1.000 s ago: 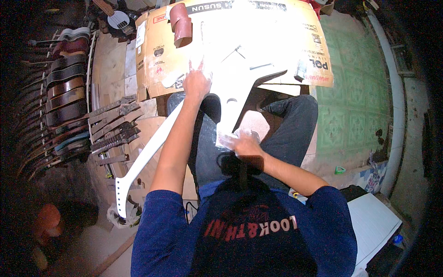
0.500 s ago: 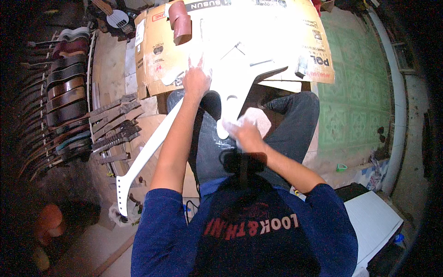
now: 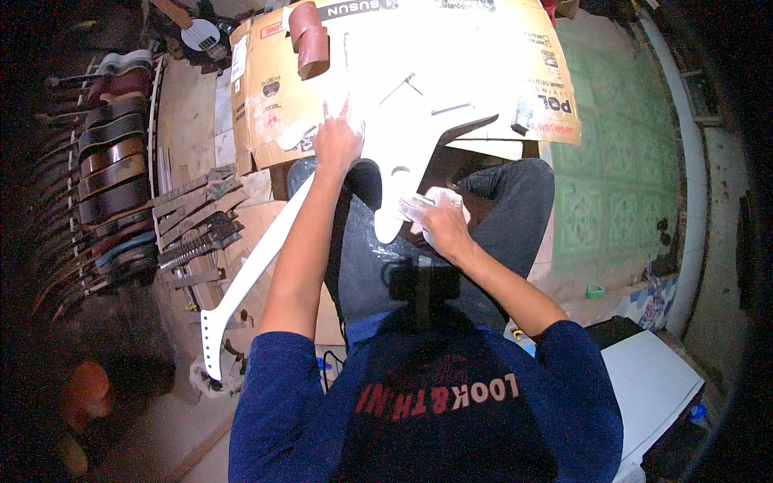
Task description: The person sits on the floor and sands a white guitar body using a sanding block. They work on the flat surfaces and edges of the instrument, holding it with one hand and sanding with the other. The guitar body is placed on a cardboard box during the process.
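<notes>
A white unfinished electric guitar [image 3: 412,145] lies with its body over the cardboard and across my lap. Its neck [image 3: 259,245] slants down to the left, and a row of dark holes runs along the headstock. My left hand [image 3: 338,143] rests on the body beside the neck joint, fingers stretched out and whitened by dust and glare. At the edge of the rounded horn nearest me, my right hand [image 3: 441,224] is closed on a pale sheet that looks like sandpaper [image 3: 453,198]. Part of that sheet is hidden by the fingers.
Reddish-brown rolls of sandpaper [image 3: 312,50] stand on the cardboard [image 3: 254,105], with a small grey block [image 3: 522,121] at its right side. To the left are several loose guitar necks [image 3: 201,229] and a rack of guitars [image 3: 117,153]. Green patterned flooring [image 3: 616,161] lies right.
My right hand has shifted slightly right along the horn, and the sheet, seen flat before, now bunches around the fingers. My left hand stays on the guitar body.
</notes>
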`<state>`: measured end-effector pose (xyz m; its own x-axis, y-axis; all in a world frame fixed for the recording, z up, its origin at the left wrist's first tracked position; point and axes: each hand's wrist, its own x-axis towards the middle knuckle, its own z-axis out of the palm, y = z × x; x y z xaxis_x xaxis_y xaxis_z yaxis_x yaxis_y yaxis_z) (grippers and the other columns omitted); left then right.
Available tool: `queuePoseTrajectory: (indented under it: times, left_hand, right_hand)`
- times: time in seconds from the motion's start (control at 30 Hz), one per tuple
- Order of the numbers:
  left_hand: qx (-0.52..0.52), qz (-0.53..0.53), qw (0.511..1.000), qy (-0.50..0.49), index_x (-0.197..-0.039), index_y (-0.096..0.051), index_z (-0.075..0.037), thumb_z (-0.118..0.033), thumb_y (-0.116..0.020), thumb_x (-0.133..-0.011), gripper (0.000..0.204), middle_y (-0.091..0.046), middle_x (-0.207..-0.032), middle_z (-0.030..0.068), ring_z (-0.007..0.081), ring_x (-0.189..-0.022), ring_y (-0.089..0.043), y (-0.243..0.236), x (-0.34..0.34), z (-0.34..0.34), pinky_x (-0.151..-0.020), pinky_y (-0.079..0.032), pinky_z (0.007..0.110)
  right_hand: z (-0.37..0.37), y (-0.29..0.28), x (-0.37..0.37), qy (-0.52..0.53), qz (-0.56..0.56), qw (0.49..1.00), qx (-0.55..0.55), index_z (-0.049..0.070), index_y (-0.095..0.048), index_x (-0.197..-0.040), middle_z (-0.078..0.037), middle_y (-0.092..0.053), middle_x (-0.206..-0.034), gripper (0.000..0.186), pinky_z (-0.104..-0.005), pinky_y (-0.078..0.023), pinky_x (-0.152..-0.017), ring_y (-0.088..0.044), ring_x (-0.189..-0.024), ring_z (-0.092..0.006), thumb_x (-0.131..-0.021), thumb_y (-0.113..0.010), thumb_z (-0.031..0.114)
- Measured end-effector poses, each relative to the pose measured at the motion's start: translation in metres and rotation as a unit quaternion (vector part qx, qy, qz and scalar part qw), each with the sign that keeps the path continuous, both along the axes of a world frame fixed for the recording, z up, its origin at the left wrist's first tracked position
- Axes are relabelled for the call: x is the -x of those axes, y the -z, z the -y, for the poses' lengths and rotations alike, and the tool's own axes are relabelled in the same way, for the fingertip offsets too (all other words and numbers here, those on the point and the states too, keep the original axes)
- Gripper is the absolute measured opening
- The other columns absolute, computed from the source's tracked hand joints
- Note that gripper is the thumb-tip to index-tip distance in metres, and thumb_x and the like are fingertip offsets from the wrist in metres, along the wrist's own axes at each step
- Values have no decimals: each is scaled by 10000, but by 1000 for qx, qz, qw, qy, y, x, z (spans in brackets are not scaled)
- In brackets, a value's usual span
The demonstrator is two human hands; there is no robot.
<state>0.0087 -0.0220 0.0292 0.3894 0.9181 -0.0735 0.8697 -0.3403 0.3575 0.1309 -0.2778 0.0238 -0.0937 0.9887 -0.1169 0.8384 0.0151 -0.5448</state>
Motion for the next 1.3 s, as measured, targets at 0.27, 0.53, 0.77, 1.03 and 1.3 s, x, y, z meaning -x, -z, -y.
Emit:
queuePoseTrajectory:
  times: [0.27, 0.53, 0.77, 1.03, 1.3]
  left_hand:
    - [3, -5, 1000, 0, -1576, -419, -218, -350, -643, -932, 695, -318, -1612, 303, 510, -1169, -624, 6, 5, -2, -1013, -506, 553]
    - [6, -5, 1000, -3, -1584, -404, -221, -354, -641, -937, 702, -317, -1612, 308, 507, -1174, -625, 4, 3, -2, -1016, -506, 549]
    - [-5, -12, 1000, 10, -1586, -398, -211, -358, -631, -942, 701, -327, -1606, 311, 512, -1174, -623, 1, 0, -3, -1018, -506, 553]
    - [-14, -17, 1000, 5, -1590, -393, -221, -371, -631, -942, 707, -338, -1613, 282, 505, -1255, -568, 9, 5, -3, -1062, -473, 561]
    - [-59, -56, 996, 39, -1590, -404, -227, -422, -593, -962, 684, -347, -1620, 263, 474, -1480, -326, 27, 6, -15, -1213, -278, 572]
  right_hand:
    - [-10, -3, -9, 104, 0, 994, -35, 253, -684, -1321, -98, -718, -941, 462, -497, -505, -771, -619, -864, -352, -897, -605, 87]
    - [0, 10, -7, 30, 8, 999, -43, 285, -661, -1351, -195, -646, -1047, 456, -536, -516, -792, -645, -889, -415, -931, -566, 136]
    - [17, 23, 8, -14, -12, 1000, -4, 288, -694, -1296, -122, -686, -1147, 420, -524, -520, -796, -635, -893, -395, -923, -581, 130]
    - [2, -15, 8, -7, -4, 999, 50, 273, -662, -1358, -119, -673, -1144, 464, -518, -513, -805, -617, -989, -358, -936, -538, 125]
    - [17, 19, 21, -29, -73, 987, -139, 233, -692, -1302, -137, -680, -1012, 412, -502, -455, -815, -598, -932, -355, -918, -586, 129]
